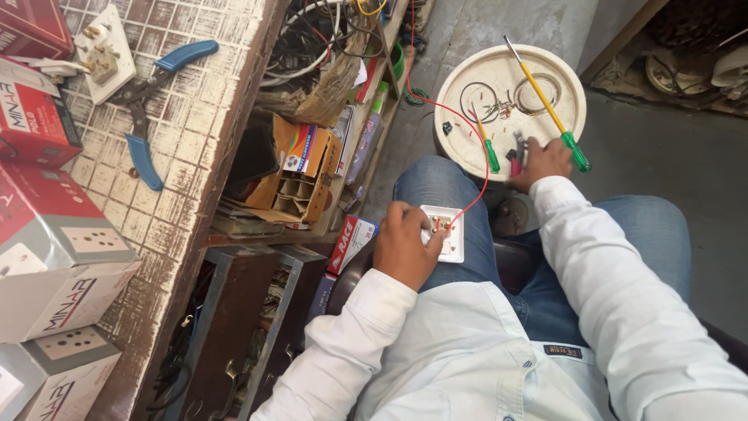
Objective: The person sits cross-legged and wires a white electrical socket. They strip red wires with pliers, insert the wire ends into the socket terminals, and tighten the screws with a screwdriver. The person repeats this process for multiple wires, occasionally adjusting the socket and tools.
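Observation:
My left hand [403, 243] holds a white square socket plate [449, 234] flat on my left thigh, and a thin red wire [467, 117] runs from it up past a round white lid [510, 109]. My right hand [540, 160] reaches to the near edge of that lid and closes around a small tool with a dark tip and a red handle [516, 158], somewhat blurred. Two screwdrivers with yellow shafts and green handles lie on the lid, a long one [545, 105] and a short one [488, 148].
A tiled counter [187, 140] at left carries blue-handled pliers [144, 101], a white socket part [101, 54] and red and grey boxes [54, 257]. Shelves below hold cardboard boxes [300, 175], tangled wires [312, 39] and open drawers. Grey floor lies at right.

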